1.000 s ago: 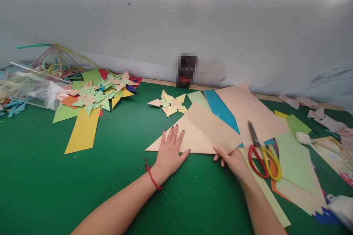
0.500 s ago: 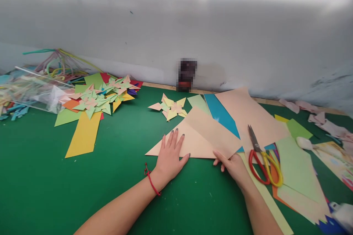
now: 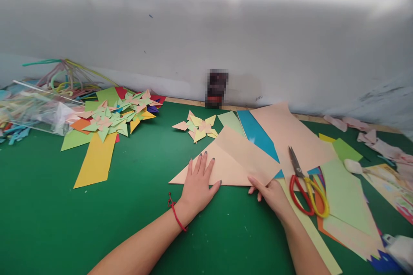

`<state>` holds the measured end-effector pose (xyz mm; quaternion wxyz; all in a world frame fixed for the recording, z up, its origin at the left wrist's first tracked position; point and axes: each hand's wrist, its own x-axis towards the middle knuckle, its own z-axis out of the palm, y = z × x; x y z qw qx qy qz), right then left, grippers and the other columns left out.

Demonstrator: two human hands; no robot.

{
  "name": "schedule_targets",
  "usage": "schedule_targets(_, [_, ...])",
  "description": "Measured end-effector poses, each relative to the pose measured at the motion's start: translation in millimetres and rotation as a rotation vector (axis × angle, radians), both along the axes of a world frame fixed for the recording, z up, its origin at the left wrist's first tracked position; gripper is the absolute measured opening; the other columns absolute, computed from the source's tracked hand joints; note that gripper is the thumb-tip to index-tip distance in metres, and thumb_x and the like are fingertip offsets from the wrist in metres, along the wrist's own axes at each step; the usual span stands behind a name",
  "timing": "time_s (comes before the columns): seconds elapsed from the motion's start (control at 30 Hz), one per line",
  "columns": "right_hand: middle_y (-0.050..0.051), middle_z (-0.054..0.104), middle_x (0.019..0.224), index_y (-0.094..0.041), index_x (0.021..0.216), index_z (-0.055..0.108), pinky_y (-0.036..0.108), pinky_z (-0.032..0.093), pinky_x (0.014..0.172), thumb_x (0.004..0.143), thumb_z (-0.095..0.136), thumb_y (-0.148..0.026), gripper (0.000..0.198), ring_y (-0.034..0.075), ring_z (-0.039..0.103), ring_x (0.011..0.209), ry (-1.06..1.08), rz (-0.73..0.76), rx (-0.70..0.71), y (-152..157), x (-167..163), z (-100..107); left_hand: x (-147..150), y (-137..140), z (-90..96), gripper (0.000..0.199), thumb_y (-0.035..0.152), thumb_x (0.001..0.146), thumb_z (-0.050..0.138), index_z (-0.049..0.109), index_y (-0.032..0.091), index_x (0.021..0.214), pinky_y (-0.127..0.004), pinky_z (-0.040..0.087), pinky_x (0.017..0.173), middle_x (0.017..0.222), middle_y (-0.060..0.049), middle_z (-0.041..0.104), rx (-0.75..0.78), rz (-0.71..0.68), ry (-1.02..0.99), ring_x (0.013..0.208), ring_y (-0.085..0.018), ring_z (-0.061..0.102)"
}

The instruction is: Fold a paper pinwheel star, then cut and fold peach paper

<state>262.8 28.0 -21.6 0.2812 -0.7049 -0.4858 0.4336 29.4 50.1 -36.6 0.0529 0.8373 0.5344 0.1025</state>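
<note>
A peach sheet of paper lies on the green table, folded over on its left side into a slanting edge with a pointed left corner. My left hand rests flat on that folded part, fingers spread. At the near edge, my right hand pinches the sheet between thumb and fingers; some fingertips are under the paper. To the right of my right hand lie scissors with one red and one yellow handle, on top of other paper. Beyond the sheet sits a yellow and peach folded paper star.
On the left are a pile of folded paper stars, a yellow paper strip and a clear plastic bag among paper strips. Pale green sheets lie at right. A wall runs along the back.
The view has shifted slightly. My hands and the peach sheet hold nearly the same positions relative to each other.
</note>
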Motion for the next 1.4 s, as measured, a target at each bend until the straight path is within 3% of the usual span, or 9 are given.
schedule_targets(0.37, [0.008,0.068,0.060,-0.014,0.058,0.065,0.024,0.041,0.045,0.075,0.054,-0.056,0.047,0.011,0.049,0.036,0.020,0.013,-0.049,2,3,-4,0,0,0.1,0.062,0.048,0.089,0.034,0.023,0.019,0.142,-0.053,0.017,0.108,0.149,-0.012,0.016,-0.010,0.001,0.001,0.137,-0.028,0.014])
schedule_targets(0.7, [0.007,0.069,0.062,-0.016,0.054,0.066,0.024,0.044,0.051,0.078,0.050,-0.057,0.050,0.012,0.052,0.040,-0.025,0.060,-0.020,-1,1,5,0,1,-0.1,0.062,0.049,0.089,0.034,0.023,0.019,0.142,-0.053,0.016,0.108,0.150,-0.011,0.014,-0.016,-0.002,0.004,0.137,-0.028,0.013])
schedule_targets(1.17, [0.008,0.068,0.062,-0.015,0.057,0.064,0.025,0.044,0.049,0.077,0.050,-0.058,0.049,0.012,0.052,0.041,-0.015,0.056,0.027,-4,0,2,-1,-1,-2.7,0.061,0.052,0.089,0.030,0.027,0.020,0.140,-0.052,0.015,0.109,0.150,-0.009,0.016,0.023,0.003,-0.038,0.137,-0.027,0.014])
schedule_targets(1.4, [0.004,0.058,0.046,-0.016,0.054,0.060,0.024,0.041,0.045,0.079,0.048,-0.059,0.051,0.013,0.051,0.039,-0.032,0.051,0.033,-7,-3,-2,0,0,-1.8,0.061,0.048,0.088,0.035,0.023,0.020,0.142,-0.053,0.017,0.108,0.149,-0.011,0.017,0.021,-0.001,-0.018,0.137,-0.028,0.015])
